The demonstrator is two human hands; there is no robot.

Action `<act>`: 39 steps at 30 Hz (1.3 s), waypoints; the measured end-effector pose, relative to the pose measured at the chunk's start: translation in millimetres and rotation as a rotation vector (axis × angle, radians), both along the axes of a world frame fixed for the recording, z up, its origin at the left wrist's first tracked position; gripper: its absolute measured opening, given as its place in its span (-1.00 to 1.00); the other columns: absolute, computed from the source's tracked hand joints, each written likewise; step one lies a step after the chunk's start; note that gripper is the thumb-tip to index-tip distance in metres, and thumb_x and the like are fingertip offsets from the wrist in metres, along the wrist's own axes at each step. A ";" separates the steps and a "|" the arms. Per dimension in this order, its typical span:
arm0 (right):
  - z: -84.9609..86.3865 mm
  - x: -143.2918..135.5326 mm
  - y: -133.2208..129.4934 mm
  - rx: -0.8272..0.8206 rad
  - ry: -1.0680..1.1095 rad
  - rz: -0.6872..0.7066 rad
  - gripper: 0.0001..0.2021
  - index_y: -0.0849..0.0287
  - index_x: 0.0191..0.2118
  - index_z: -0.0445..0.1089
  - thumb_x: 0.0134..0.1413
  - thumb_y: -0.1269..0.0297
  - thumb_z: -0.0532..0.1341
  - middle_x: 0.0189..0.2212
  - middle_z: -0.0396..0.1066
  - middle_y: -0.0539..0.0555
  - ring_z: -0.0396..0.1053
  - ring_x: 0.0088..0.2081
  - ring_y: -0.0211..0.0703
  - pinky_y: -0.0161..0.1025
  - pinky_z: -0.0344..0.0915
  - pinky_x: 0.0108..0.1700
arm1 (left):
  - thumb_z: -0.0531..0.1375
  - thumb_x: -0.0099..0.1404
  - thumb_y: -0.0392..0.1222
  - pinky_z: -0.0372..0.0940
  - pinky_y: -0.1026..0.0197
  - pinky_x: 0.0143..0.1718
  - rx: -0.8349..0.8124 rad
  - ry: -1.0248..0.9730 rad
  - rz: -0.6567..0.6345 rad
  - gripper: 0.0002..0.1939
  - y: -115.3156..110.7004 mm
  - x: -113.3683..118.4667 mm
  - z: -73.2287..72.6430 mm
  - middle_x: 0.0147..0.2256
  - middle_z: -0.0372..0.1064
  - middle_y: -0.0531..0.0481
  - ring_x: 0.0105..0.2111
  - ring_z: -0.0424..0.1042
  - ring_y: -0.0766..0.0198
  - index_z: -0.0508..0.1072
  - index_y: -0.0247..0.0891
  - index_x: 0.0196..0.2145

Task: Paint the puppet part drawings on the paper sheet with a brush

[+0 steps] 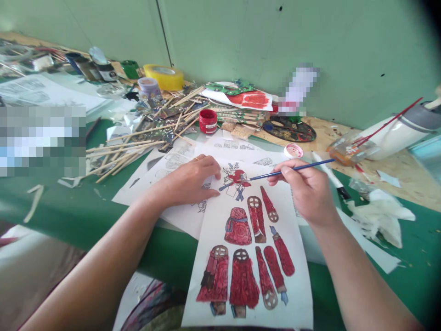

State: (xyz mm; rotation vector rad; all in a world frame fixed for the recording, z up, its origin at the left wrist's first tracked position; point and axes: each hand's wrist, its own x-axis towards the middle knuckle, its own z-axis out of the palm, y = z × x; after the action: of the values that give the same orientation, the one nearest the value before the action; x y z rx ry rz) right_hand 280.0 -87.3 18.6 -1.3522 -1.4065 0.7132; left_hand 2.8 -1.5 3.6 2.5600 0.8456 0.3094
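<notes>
My right hand [312, 193] pinches a blue-handled paintbrush [265, 175]. The brush tip meets the small figure drawing [237, 180] near the top of a white paper sheet [285, 207]; that drawing is partly red and blue, with some areas still white. Below it, several printed costume and limb pieces are painted dark red with brown, grey and blue parts. My left hand [189, 181] rests on the papers at the sheet's left edge, thumb and fingers apart, holding nothing. Beyond the sheet stand an open red paint jar [207, 121] and its upturned lid [293, 151].
Thin wooden sticks [127, 154] pile up behind my left hand, near yellow tape [164, 77]. A paint-stained oval palette [289, 129] lies at the back. At right are a jar holding a red brush [387, 122], a white bottle [396, 138], a marker [330, 174] and crumpled tissue [382, 214].
</notes>
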 end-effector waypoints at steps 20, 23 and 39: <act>1.1 -0.8 -0.2 0.003 -0.017 0.029 -0.84 0.14 -0.31 0.48 0.29 0.31 0.18 -0.46 0.54 0.02 0.54 -0.39 -0.17 -0.17 0.47 -0.27 | 0.25 0.31 -0.08 0.29 -0.05 0.13 -0.008 0.028 0.002 -0.76 -0.1 0.8 2.2 0.02 0.40 -0.14 0.09 0.36 0.02 0.46 -0.20 -0.11; 1.3 0.1 -0.2 0.013 -0.016 0.019 -0.84 0.14 -0.31 0.48 0.29 0.32 0.18 -0.46 0.54 0.01 0.54 -0.39 -0.18 -0.17 0.46 -0.26 | 0.26 0.31 -0.08 0.29 -0.05 0.14 -0.002 0.019 -0.001 -0.77 0.0 0.5 1.2 0.04 0.39 -0.14 0.09 0.36 0.01 0.46 -0.19 -0.12; 4.6 2.0 -1.7 -0.010 -0.004 0.057 -0.85 0.14 -0.26 0.48 0.32 0.32 0.16 -0.43 0.56 0.03 0.56 -0.34 -0.16 -0.16 0.47 -0.21 | 0.24 0.33 -0.03 0.27 -0.06 0.16 -0.007 0.044 0.003 -0.76 -0.3 0.3 2.4 0.06 0.38 -0.12 0.11 0.34 0.01 0.46 -0.19 -0.11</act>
State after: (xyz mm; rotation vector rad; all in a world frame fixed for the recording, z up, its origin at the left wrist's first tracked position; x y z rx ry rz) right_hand 282.0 -88.9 23.2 -1.3265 -1.4511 0.7568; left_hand 3.0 -1.8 6.0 2.5679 0.8646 0.2505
